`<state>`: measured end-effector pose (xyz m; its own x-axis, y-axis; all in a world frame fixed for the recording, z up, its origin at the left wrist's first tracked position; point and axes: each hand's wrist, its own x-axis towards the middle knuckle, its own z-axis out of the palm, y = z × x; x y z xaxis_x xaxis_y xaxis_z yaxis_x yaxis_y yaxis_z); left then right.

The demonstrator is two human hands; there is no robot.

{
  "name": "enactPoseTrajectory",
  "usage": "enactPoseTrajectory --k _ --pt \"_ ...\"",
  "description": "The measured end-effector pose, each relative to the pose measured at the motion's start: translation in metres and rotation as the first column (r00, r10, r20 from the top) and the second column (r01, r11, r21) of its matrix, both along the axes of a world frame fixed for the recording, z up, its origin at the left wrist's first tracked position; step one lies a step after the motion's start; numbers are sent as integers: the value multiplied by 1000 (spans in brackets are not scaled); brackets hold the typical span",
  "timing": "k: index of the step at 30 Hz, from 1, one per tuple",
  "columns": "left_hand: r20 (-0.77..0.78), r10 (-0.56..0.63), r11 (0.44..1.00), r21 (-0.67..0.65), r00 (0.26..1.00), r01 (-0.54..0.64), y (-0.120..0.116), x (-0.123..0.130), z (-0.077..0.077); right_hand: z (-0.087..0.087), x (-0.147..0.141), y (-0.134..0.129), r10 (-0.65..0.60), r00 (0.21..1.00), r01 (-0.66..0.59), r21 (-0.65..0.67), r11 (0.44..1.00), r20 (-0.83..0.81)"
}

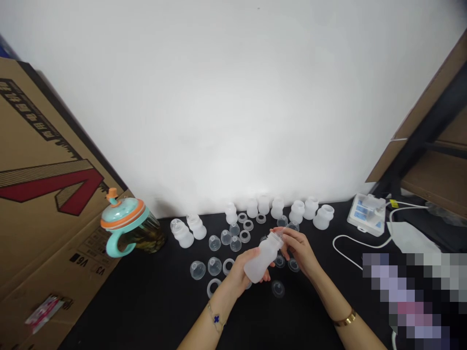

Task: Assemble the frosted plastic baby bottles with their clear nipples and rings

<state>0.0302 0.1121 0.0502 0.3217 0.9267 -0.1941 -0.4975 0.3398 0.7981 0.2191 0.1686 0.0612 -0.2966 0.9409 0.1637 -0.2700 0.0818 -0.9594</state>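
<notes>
My left hand (241, 270) is wrapped round the body of a white baby bottle (260, 262), tilted with its neck up to the right. At that neck, my right hand (297, 245) has its fingers closed on a clear bottle cap (279, 233), partly hidden by the fingers. Around my hands lie several clear dome caps (214, 266), white collar rings (213, 288) and clear nipples (278, 288). Several open white bottles (323, 217) stand along the wall. Farther left are two bottles with clear tops on, one of them a tilted-looking bottle (183, 234).
A teal-lidded jug (133, 226) stands at the left beside a large cardboard box (40, 204). On the right are a white case with blue labels (367, 214), a white cable (343, 237) and a pale sheet (412, 237). A white wall (233, 107) bounds the black table (153, 291).
</notes>
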Motion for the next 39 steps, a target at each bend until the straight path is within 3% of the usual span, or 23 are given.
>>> enactPoseTrajectory --k 6,14,21,34,39 --pt "-27 3 1000 11 1000 -2 0 -4 2 0 1 1 -8 1000 8 29 1000 24" --pt "-184 -28 993 110 983 49 1 -12 4 2 -1 3 -71 994 69 20 997 85" --pt "-375 46 992 130 926 3 3 -14 8 0 -1 5 -122 983 121 19 993 140" --pt "-512 58 975 215 857 62 2 -12 13 1 1 5 -115 978 106 60 993 174" --pt "-569 113 955 290 815 70 0 -12 17 -1 -1 6 -103 980 94 61 994 169"
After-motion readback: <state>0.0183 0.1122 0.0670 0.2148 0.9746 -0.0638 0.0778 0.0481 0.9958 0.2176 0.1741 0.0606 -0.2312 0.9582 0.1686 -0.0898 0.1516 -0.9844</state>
